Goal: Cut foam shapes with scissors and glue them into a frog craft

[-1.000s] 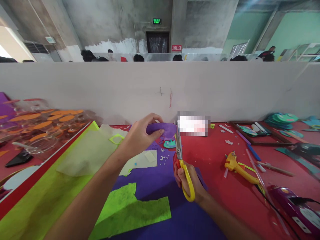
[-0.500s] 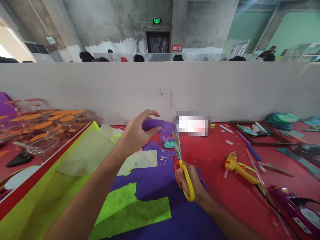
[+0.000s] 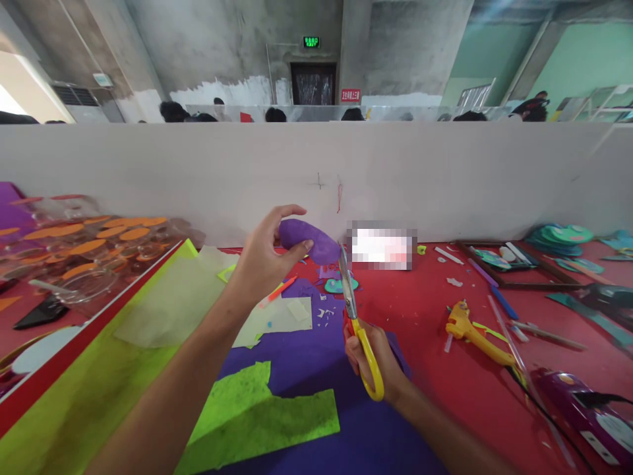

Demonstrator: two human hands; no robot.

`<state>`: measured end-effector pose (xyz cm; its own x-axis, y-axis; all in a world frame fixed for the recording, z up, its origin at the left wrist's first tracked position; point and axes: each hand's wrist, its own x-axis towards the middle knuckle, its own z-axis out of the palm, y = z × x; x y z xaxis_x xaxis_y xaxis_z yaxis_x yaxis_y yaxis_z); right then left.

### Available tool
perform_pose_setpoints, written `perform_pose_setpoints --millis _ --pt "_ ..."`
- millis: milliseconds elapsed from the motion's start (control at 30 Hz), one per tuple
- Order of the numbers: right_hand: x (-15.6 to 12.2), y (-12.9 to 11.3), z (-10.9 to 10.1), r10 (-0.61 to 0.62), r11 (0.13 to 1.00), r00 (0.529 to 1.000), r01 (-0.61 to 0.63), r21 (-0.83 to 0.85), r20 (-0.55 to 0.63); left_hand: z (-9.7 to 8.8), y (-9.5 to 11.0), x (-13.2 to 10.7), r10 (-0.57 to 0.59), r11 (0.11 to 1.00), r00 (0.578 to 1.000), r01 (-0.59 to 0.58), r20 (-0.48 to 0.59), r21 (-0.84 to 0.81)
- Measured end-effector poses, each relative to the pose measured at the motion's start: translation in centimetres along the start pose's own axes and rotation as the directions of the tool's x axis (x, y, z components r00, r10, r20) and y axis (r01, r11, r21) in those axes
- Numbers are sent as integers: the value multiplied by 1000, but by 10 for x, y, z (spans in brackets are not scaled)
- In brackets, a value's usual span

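Observation:
My left hand (image 3: 262,257) pinches a curved purple felt piece (image 3: 309,239) between thumb and fingers and holds it up above the red table (image 3: 425,310). My right hand (image 3: 370,359) grips yellow-handled scissors (image 3: 353,316). Their blades point up and away, and the tips meet the right edge of the purple piece. Under both hands lie a large purple sheet (image 3: 316,369) and lime green scraps (image 3: 262,415). A small teal cut-out (image 3: 339,285) sits just past the scissor blades.
A yellow glue gun (image 3: 469,330) lies to the right, with a purple tool (image 3: 583,409) and its cable nearer. A tray with teal shapes (image 3: 499,258) stands at back right. Clear containers with orange pieces (image 3: 99,247) sit at left. A grey partition wall (image 3: 316,178) closes the back.
My left hand has lifted the purple piece higher and turned it. The scissors have tilted slightly left, following its edge.

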<state>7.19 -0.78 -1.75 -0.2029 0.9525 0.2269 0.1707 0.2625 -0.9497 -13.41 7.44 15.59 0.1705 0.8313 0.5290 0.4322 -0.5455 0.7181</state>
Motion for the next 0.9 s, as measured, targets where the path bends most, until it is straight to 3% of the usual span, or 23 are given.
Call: perform_pose_setpoints --millis 267,433,633,767,900 --pt "0 3 1 0 1000 1000 0 -2 -7 -2 3 0 -25 999 999 26 21 -36" --pt "2 9 2 30 996 1000 -29 86 -8 -5 9 -2 -69 968 995 85 74 -236" --pt "-1 13 3 7 991 1000 -9 134 14 -7 10 -1 -92 929 974 159 206 -333" --pt "-3 15 3 27 983 999 -32 180 31 -1 2 3 -183 844 972 232 147 -484" --pt "-1 12 1 27 986 1000 -29 165 13 0 -6 8 -257 691 954 291 152 -662"
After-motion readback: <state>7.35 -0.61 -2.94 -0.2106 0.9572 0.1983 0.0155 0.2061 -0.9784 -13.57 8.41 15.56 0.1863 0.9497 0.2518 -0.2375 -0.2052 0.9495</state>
